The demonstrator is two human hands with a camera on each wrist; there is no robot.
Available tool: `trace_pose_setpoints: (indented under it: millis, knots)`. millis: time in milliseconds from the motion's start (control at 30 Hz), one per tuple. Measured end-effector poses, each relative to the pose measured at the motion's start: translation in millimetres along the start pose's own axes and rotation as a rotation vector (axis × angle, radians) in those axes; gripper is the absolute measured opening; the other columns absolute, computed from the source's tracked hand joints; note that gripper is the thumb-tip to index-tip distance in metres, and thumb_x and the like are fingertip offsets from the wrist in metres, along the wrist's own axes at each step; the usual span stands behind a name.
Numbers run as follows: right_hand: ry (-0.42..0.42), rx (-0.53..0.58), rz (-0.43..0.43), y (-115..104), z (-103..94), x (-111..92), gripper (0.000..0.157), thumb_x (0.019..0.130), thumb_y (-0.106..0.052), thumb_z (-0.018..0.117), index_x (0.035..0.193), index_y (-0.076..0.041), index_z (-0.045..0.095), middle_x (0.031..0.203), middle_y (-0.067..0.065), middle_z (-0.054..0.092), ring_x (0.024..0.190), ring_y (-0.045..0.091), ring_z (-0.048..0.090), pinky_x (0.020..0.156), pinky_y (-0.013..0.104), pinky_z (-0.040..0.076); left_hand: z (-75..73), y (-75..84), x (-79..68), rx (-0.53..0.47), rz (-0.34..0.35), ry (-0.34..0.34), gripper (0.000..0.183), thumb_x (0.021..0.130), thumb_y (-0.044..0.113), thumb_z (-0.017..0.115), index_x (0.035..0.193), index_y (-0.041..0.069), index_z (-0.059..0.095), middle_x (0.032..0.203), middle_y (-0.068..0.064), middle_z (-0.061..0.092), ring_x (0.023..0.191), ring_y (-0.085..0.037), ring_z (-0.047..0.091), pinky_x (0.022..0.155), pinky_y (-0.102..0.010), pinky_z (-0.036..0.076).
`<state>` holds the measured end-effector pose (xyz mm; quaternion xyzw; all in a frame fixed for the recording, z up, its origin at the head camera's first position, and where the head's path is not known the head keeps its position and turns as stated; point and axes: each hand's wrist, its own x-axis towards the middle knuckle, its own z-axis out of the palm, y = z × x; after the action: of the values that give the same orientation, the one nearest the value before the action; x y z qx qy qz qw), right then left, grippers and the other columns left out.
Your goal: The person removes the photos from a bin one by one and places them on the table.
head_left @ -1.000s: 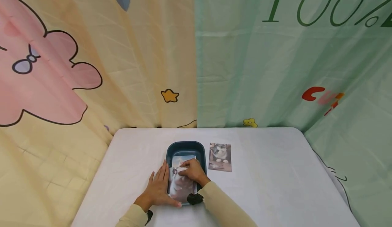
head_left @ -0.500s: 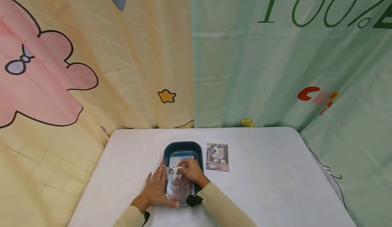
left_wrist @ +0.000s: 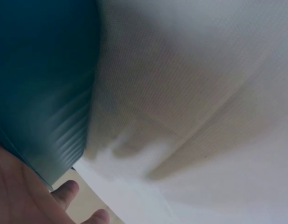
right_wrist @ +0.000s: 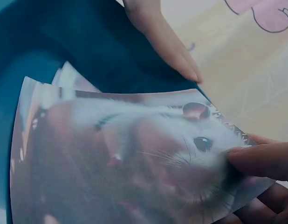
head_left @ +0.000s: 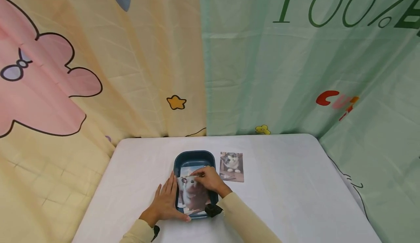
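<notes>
My right hand (head_left: 210,181) pinches the upper edge of a photo print of a hamster (head_left: 191,195) over the dark teal tray (head_left: 194,153). In the right wrist view, thumb and fingers grip the end of the print beside the hamster's head, and the print bows slightly. Flat against the tray's left side rests my left hand (head_left: 165,201), fingers straight and spread, thumb by the near rim. Other prints lie beneath; a pale blue one (head_left: 187,169) shows above the hamster print, mostly covered.
A photo print of a cat (head_left: 231,167) lies on the white table (head_left: 279,192), right of the tray. Printed curtains (head_left: 157,53) hang behind the table and along both sides.
My right hand has lifted the hamster print slightly up and to the right, uncovering edges of prints below it. My left hand stays at the tray's side. The head view has shifted a little.
</notes>
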<state>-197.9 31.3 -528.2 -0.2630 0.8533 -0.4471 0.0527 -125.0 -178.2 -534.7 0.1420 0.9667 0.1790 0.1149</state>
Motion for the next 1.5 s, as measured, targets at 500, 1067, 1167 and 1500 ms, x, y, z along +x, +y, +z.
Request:
trace_pose_setpoints:
  millis: [500,1067,1167,1500]
  knots:
    - [0.231,-0.037,0.022,26,-40.0,-8,0.009,0.087,-0.004,0.069,0.096,-0.002,0.072,0.095,0.013,0.071,0.088,0.029,0.069,0.075,0.042,0.055,5.7,-4.1,2.3,-0.018,-0.02,-0.007,0.154,0.044,0.082,0.074,0.152,-0.006,0.008,0.16,-0.021,-0.003,0.143,-0.041,0.014,0.111,-0.064,0.01]
    - [0.434,0.285,0.207,49,-112.0,-12,0.014,0.085,-0.004,0.071,0.098,0.002,0.069,0.088,0.014,0.071,0.069,0.008,0.061,0.057,0.022,0.049,1.7,-1.0,2.0,-0.01,-0.039,-0.026,0.155,0.044,0.081,0.076,0.151,-0.006,0.007,0.16,-0.022,-0.003,0.144,-0.04,0.015,0.111,-0.063,0.012]
    - [0.442,0.335,0.286,58,-124.6,-12,0.02,0.086,-0.005,0.071,0.103,0.005,0.067,0.086,0.013,0.071,0.065,0.008,0.058,0.056,0.023,0.047,1.8,-1.6,0.5,-0.026,-0.039,-0.021,0.154,0.044,0.079,0.077,0.151,-0.007,0.008,0.16,-0.022,-0.002,0.143,-0.04,0.015,0.111,-0.064,0.012]
    - [0.54,0.426,0.417,106,-167.3,-28,0.029,0.088,-0.009,0.07,0.111,0.007,0.064,0.076,-0.005,0.069,0.062,0.004,0.054,0.055,0.02,0.046,0.4,1.2,0.3,-0.03,-0.043,-0.022,0.154,0.044,0.079,0.078,0.151,-0.006,0.008,0.16,-0.021,-0.003,0.143,-0.041,0.017,0.111,-0.064,0.012]
